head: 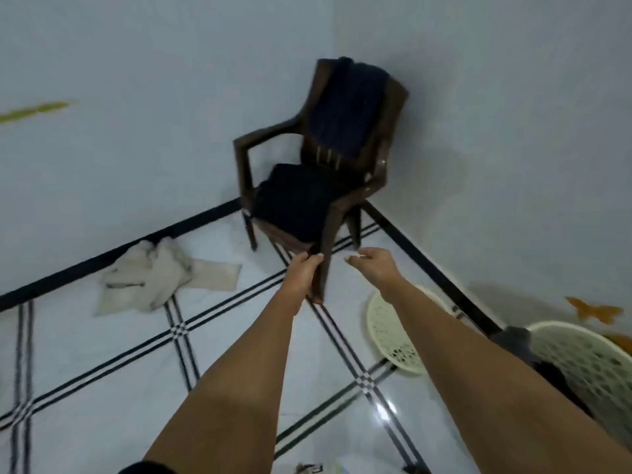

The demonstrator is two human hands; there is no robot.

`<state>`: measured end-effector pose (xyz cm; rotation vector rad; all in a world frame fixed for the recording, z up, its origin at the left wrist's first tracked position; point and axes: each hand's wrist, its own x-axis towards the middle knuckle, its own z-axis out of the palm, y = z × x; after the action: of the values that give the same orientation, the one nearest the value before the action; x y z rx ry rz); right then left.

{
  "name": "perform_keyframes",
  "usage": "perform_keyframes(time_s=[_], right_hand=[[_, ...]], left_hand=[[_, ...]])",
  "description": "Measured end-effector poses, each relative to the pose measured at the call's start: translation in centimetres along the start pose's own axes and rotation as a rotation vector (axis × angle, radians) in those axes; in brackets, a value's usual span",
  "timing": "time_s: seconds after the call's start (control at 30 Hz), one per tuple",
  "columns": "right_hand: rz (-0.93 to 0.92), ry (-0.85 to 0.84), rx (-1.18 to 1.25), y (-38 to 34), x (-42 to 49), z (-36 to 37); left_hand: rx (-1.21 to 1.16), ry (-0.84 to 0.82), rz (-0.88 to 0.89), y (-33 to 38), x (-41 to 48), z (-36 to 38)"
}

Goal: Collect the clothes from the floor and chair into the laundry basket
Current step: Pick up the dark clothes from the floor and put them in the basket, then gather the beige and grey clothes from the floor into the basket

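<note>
Both forearms stretched forward over tiled floor [102, 354]. Left: cream garment [160, 278] crumpled on floor by wall base. Centre: brown plastic chair [376, 155] in corner, dark blue cloth [352, 107] over backrest, black clothes [294, 200] piled on seat. Left hand [302, 271] in front of chair's front leg, fingers curled; gripping or not, cannot tell. Right hand [371, 261] just beside, fingers loosely curled, empty. Right: round cream lid [390, 333] on floor, cream laundry basket [591, 364] at edge, dark garment [513, 340] over its rim.

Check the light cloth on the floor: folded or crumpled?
Crumpled. The light cloth lies bunched in an uneven heap on the tiled floor near the wall, with one flat end trailing toward the chair.
</note>
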<state>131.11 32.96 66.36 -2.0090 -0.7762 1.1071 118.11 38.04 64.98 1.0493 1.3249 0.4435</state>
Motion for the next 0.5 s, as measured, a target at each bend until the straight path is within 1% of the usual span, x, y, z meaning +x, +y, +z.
perform_keyframes(time_s=[0.13,0.23,0.33,0.5], right_hand=[[-0.083,-0.174,-0.071,-6.1,2.1,11.4],[-0.156,-0.286,-0.127,-10.3,3.9,19.8],[-0.195,-0.376,-0.154,-13.9,6.3,26.8],[-0.218,-0.542,-0.203,-20.0,12.3,37.7]], left_hand=[[-0.065,0.155,0.001,-0.7,1.3,-11.9],[-0.165,0.310,-0.014,-1.4,2.7,-20.3],[-0.235,0.428,-0.033,-1.4,4.8,-27.0],[-0.350,0.561,-0.126,-0.3,9.6,-36.8]])
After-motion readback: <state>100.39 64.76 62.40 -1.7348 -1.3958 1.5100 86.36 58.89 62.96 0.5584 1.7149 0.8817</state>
